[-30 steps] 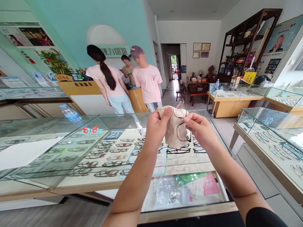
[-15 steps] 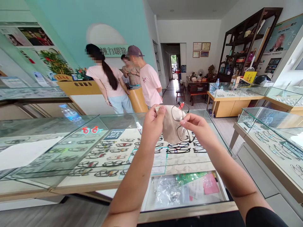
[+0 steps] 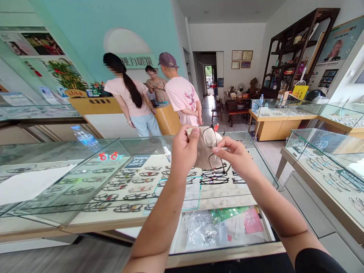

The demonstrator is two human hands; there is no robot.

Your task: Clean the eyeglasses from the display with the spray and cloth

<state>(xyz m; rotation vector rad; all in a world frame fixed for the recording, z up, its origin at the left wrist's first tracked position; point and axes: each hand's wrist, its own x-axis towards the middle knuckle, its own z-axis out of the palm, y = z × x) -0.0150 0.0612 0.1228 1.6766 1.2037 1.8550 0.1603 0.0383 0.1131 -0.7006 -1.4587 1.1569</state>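
In my left hand (image 3: 185, 148) I pinch a beige cleaning cloth (image 3: 201, 153) near its upper corner, thumb on top. The cloth hangs over the glass counter. My right hand (image 3: 234, 153) grips a pair of eyeglasses (image 3: 210, 137) by the middle of the thin dark frame. The glasses stand on end, one lens above the other, lying against the right side of the cloth. A small red tag shows near the upper lens. Both hands are above the counter, and part of the frame is hidden behind my right fingers.
Below is a glass display case (image 3: 93, 191) with rows of eyeglass frames. An open drawer (image 3: 224, 231) holds plastic bags and papers. A water bottle (image 3: 84, 135), red toy-like glasses (image 3: 108, 156) and a white paper (image 3: 31, 184) lie on the left. Several people stand at the wooden desk (image 3: 167, 117).
The eyeglasses and my right hand have shifted slightly left against the cloth. The person in the cap has turned away, hands now clasped behind the back.
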